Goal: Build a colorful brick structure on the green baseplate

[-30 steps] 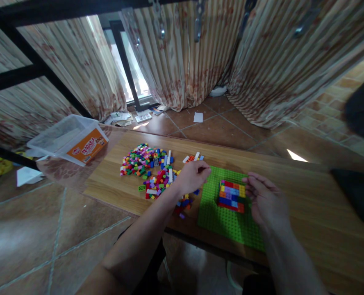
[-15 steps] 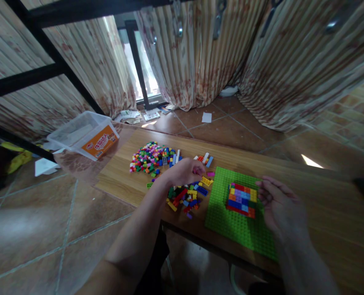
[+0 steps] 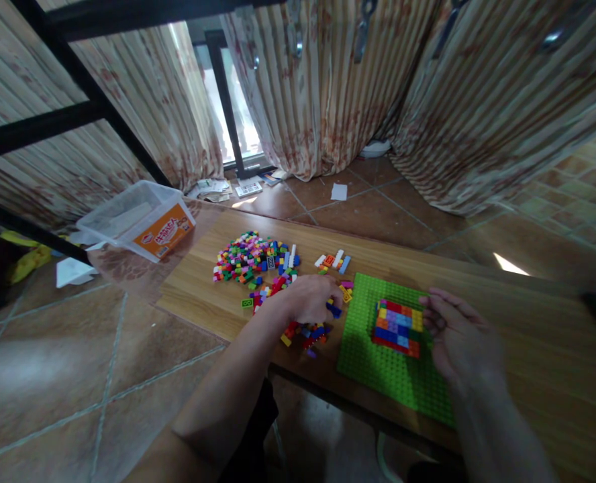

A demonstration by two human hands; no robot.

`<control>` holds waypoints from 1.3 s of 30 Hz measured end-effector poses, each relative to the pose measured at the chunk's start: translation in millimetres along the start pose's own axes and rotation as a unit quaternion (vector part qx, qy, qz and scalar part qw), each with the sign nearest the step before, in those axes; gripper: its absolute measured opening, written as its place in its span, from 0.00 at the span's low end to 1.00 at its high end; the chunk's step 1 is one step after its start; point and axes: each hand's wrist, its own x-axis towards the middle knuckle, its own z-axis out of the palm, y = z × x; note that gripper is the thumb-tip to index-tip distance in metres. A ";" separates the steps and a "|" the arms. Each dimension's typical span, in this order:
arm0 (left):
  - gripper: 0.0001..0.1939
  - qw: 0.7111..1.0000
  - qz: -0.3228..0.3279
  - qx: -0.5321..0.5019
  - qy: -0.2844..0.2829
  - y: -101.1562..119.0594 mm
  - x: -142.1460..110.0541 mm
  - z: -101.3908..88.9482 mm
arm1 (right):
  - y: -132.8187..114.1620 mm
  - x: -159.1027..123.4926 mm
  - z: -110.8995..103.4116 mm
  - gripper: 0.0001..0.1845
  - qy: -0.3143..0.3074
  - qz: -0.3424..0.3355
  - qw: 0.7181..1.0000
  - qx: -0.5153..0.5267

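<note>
My left hand (image 3: 314, 298) is over the loose bricks, its fingers bent downward. Its fingertips are partly hidden, and I cannot see whether they grip a brick. A dark blue brick (image 3: 334, 309) lies right at those fingers, with a yellow brick (image 3: 345, 294) just beyond. On the green baseplate (image 3: 366, 288) stands a square block of many-coloured bricks (image 3: 397, 327). Beside its right side is my right hand (image 3: 459, 329), thumb and fingers drawn together in a pinch; anything between them is too small or hidden to name.
A mound of small bricks (image 3: 247, 258) lies on the wooden table (image 3: 197, 282), left of my left hand. Several white, orange and blue bricks (image 3: 334, 260) sit near the far edge. A clear plastic box (image 3: 137, 218) with an orange label stands beyond the table's left end.
My left hand has moved down and slightly toward me, from above the far bricks onto the nearer ones. The white and orange bricks behind it show more fully. My right hand stays put.
</note>
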 end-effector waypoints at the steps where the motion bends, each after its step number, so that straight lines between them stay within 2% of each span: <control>1: 0.08 1.000 0.013 -0.011 0.004 -2.0 0.0 -0.5 | -0.6 -0.2 0.5 0.15 0.001 0.002 1.000 0.002; 6: 0.05 0.985 0.105 -0.113 0.080 -4.8 0.0 -4.5 | -5.6 -1.6 3.5 0.14 0.013 0.013 1.000 0.010; 10: 0.06 0.958 0.100 -0.240 0.123 8.3 5.3 -0.5 | -7.7 -1.7 3.2 0.14 0.013 0.013 1.000 0.013; 14: 0.07 0.934 0.083 -0.337 0.086 23.3 15.1 9.0 | -9.2 -0.8 0.5 0.14 0.011 0.006 1.000 0.012; 18: 0.09 0.909 0.048 -0.411 0.039 28.0 23.7 17.2 | -11.4 -1.3 -0.9 0.14 -0.005 -0.010 1.000 -0.004; 24: 0.08 0.899 0.015 -0.437 -0.019 24.3 28.1 26.6 | -11.7 -3.3 -2.1 0.15 -0.039 -0.050 0.997 -0.039; 32: 0.06 0.901 0.023 -0.432 -0.031 24.3 28.7 24.5 | -10.2 -3.7 -4.5 0.14 -0.041 -0.050 0.995 -0.073; 35: 0.07 0.887 0.027 -0.459 -0.028 25.3 30.5 28.4 | -8.2 -3.3 -4.6 0.15 -0.049 -0.049 0.994 -0.081; 39: 0.14 0.866 -0.002 -0.499 -0.029 27.9 33.7 37.7 | -6.4 -2.7 -5.1 0.16 -0.053 -0.062 0.992 -0.095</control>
